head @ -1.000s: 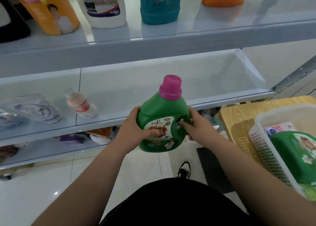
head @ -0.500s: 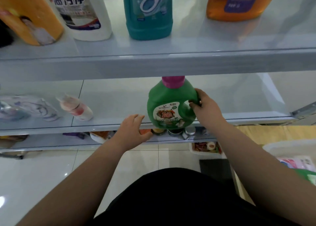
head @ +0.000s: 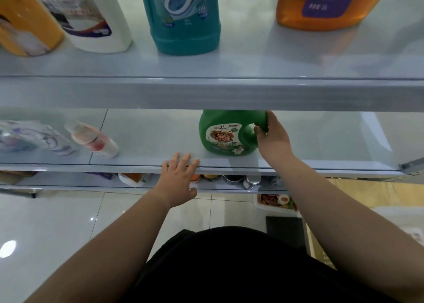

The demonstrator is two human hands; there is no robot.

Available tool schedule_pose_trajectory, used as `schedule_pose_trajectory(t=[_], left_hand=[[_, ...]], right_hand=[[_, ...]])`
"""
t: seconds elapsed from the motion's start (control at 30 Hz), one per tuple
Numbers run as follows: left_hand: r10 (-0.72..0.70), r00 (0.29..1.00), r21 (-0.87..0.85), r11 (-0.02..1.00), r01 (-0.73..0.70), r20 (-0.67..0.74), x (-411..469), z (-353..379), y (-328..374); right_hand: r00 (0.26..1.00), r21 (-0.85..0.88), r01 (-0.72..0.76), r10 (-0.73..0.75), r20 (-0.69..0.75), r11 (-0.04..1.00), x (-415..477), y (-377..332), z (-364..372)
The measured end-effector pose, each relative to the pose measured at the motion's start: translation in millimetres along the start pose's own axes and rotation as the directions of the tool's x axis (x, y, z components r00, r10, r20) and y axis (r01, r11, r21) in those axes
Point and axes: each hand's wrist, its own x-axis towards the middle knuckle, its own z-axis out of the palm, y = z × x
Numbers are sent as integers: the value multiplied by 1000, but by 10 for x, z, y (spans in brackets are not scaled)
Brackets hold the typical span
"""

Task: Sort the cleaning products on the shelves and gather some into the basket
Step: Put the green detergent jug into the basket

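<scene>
Green detergent bottle [head: 226, 135] upright on middle shelf [head: 149, 140]; right hand [head: 271, 140] curls round its handle, the best hold on a rigid, probably heavy jug; left hand [head: 177, 179] rests spread fingers on the shelf edge

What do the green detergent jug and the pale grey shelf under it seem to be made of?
The green detergent jug looks like opaque moulded plastic, smooth, slightly glossy, given its one-piece handle and soft sheen. The pale grey shelf is probably painted sheet metal with a satin finish: it has a folded front lip and blurry reflections.
</scene>
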Motion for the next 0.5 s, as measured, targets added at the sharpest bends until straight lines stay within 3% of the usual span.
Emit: schedule_pose_trajectory(t=[0.27, 0.43, 0.5], left_hand=[[106, 994, -29, 994, -106, -1, -21, -48, -149], [219, 976, -24, 975, -219, -9, -129, -42, -236], [311, 950, -2, 950, -312, -39, -177, -37, -243]], right_hand=[[997, 54, -79, 81, -22, 995, -296, 34, 43], [968, -8, -248, 248, 22, 969, -832, 118, 45], [967, -157, -231, 245, 75, 960, -1128, 132, 68]])
